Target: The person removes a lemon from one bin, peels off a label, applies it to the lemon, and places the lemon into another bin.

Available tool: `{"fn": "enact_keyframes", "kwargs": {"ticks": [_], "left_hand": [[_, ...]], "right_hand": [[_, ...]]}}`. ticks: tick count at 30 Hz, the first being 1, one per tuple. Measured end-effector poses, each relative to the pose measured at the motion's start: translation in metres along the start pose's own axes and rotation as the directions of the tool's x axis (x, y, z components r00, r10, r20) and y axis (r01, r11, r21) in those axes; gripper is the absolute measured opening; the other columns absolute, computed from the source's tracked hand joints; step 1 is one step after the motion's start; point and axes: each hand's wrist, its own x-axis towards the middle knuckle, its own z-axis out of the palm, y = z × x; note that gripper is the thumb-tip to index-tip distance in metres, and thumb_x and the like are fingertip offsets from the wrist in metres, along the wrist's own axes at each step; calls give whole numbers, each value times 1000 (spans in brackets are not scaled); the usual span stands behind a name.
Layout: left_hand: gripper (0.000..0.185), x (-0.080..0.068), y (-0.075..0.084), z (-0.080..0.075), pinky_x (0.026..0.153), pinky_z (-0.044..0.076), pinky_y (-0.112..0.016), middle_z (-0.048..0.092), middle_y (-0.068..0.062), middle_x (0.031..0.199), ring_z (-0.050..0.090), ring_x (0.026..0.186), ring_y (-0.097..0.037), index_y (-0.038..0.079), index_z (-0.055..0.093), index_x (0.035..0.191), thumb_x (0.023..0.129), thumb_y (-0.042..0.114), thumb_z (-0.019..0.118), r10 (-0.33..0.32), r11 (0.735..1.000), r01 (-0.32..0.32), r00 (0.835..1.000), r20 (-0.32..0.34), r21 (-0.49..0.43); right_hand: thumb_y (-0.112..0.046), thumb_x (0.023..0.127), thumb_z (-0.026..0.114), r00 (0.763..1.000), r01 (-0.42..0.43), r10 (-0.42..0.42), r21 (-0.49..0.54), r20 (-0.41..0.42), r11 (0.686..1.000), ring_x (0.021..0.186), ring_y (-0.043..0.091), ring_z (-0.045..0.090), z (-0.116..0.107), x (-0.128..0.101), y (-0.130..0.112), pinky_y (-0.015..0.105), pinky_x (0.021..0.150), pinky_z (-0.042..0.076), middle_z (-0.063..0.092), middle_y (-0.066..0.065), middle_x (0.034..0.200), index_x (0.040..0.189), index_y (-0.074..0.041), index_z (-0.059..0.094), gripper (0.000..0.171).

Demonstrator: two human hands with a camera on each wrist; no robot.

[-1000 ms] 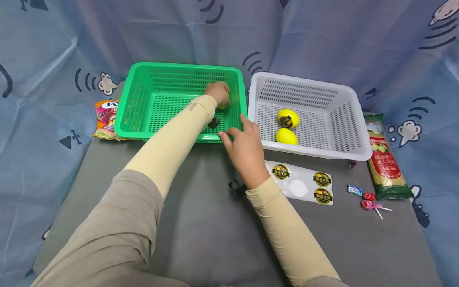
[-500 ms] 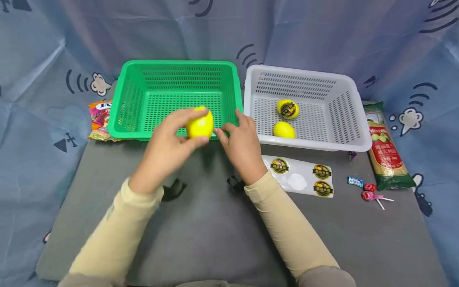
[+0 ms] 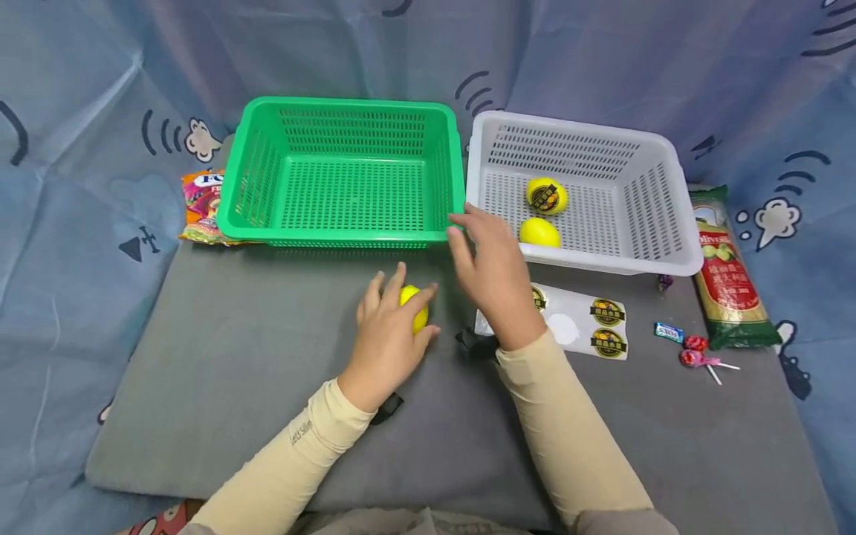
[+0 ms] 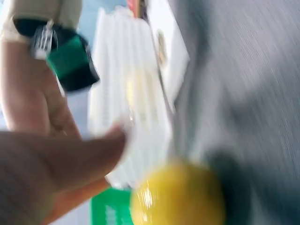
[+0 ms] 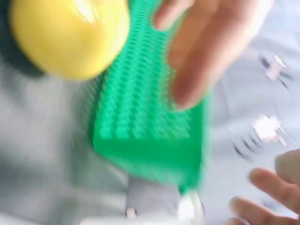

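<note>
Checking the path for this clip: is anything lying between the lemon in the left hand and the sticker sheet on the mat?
Only the right hand hovers between them, over the sheet's left end. The left hand grips the lemon on the grey mat; the sticker sheet lies to its right.

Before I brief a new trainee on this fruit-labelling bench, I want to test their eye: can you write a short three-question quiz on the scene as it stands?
1. True or false: the green basket has a lemon in it.
2. How many lemons lie in the white basket?
3. Which hand holds the lemon on the mat: A, the left hand, or B, the right hand?

Key
1. False; it holds nothing.
2. Two: a labelled lemon and a plain-looking lemon.
3. A; its fingers curl round the fruit, while the right hand hovers open over the sticker sheet.
</note>
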Motion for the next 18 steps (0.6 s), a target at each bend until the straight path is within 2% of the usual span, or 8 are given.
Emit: {"fn": "enact_keyframes", "kwargs": {"ticks": [3,4,6,9,11,13,16,18], "left_hand": [[36,6,19,14,105,44,-59,59,-17,148,50,136,-41,15,77,128,92,13,84,135,991,-136,990,-43,-17],[32,11,25,23,104,45,-56,61,-15,145,53,133,-38,15,77,126,94,12,82,173,985,-173,985,-24,-13],[31,23,37,42,105,46,-51,62,-15,145,54,132,-35,17,76,130,99,17,77,213,977,-214,975,61,13],[41,46,49,72,106,42,-49,54,-16,153,44,140,-38,22,67,144,104,29,71,183,972,-206,964,192,112],[48,59,52,88,104,40,-48,52,-15,153,39,141,-38,27,62,150,103,36,71,140,966,-185,961,237,178],[51,68,52,98,99,37,-45,56,-11,146,39,136,-35,31,62,150,100,40,74,108,962,-168,958,265,216],[49,73,49,102,89,34,-40,59,-3,125,42,118,-27,32,67,144,97,35,80,92,971,-152,950,299,185],[45,72,46,98,88,36,-34,57,-3,115,46,108,-24,28,69,141,97,22,80,101,990,-126,940,326,57]], "right_hand": [[-16,107,62,982,-88,104,104,-158,991,116,36,64,-26,-35,18,49,101,47,72,17,128,125,-1,75,27],[-15,106,63,969,-127,151,132,-196,983,110,35,65,-33,-49,26,49,96,49,73,17,122,123,-1,75,25],[-16,106,63,935,-251,282,158,-216,955,104,33,66,-43,-74,39,48,90,51,73,16,117,122,-1,75,25],[-18,106,63,888,-406,432,170,-160,898,111,33,65,-47,-106,57,51,93,53,71,17,120,127,-1,73,29],[-21,106,63,869,-463,482,160,-108,872,114,36,65,-46,-122,66,53,95,53,70,19,124,130,-2,71,32],[-22,106,63,862,-490,503,152,-63,859,115,38,65,-44,-134,73,56,96,53,69,22,126,132,-2,70,34],[-22,106,64,861,-502,509,117,-29,857,110,39,66,-43,-144,79,55,93,53,68,21,126,133,-3,70,34],[-22,105,65,863,-500,503,84,-30,862,104,37,65,-43,-148,80,52,89,51,68,20,124,133,-3,70,34]]}}
